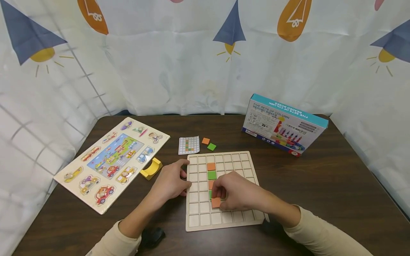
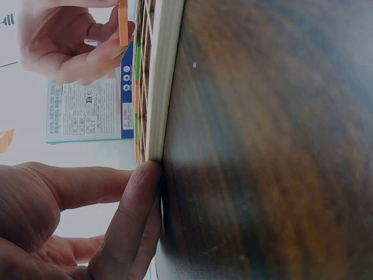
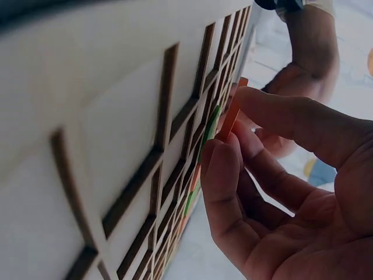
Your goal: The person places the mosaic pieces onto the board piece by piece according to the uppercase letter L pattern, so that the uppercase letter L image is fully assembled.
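Observation:
A pale wooden grid board (image 1: pixel 194 220) lies on the table. My right hand (image 1: pixel 238 192) pinches an orange square tile (image 1: pixel 216 203) between thumb and fingers, tilted just over the board, as the right wrist view also shows. Up the same column sit a green tile (image 1: pixel 210 195), partly hidden by the fingers, an orange tile (image 1: pixel 210 184), another green tile (image 1: pixel 212 175) and a top orange tile (image 1: pixel 211 166). My left hand (image 1: pixel 171 181) touches the board's left edge with its fingertips; in the left wrist view the fingers (image 2: pixel 137 186) press against the side of the board.
Behind the board lie a printed grid card (image 1: pixel 189 145), a loose orange tile (image 1: pixel 206 141) and a loose green tile (image 1: pixel 211 146). A vehicle puzzle board (image 1: pixel 105 199) and a yellow curved block (image 1: pixel 151 169) are on the left. At back right stands a toy box (image 1: pixel 282 124).

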`<state>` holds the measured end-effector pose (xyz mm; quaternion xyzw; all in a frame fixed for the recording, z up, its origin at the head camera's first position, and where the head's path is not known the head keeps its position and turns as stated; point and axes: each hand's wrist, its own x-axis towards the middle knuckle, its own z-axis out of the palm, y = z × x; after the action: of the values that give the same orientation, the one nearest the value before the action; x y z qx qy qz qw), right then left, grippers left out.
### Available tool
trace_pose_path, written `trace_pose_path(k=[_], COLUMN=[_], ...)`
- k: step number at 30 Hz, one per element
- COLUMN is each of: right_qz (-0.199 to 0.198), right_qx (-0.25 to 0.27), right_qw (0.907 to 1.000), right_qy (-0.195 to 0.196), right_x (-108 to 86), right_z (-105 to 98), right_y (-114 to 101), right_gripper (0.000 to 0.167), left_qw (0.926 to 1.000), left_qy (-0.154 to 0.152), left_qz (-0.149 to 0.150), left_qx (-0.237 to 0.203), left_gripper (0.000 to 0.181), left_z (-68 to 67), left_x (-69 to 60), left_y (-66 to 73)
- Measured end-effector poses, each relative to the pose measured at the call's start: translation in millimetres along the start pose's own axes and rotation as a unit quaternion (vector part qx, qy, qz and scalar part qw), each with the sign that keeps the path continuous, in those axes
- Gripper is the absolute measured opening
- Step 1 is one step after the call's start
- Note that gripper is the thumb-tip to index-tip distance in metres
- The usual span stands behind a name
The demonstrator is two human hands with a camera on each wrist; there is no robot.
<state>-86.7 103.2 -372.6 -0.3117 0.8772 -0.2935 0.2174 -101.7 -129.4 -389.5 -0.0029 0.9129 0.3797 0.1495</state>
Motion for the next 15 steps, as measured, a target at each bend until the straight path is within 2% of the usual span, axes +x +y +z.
trace_pose_path(k=[15], right_qz=[-0.014], right_qx=[-0.012], right_qw=[0.9998], right_qy=[-0.001], right_x=[-0.8], right_z=[5.1], right_y=[-2.6], right_gripper=[0.022], left_qw=[1.0000], left_qy=[-0.002], left_qz=[-0.007], left_qx=[0.005], left_gripper=[0.070], left_z=[0.3], left_x=[0.6], left_y=[0.7])
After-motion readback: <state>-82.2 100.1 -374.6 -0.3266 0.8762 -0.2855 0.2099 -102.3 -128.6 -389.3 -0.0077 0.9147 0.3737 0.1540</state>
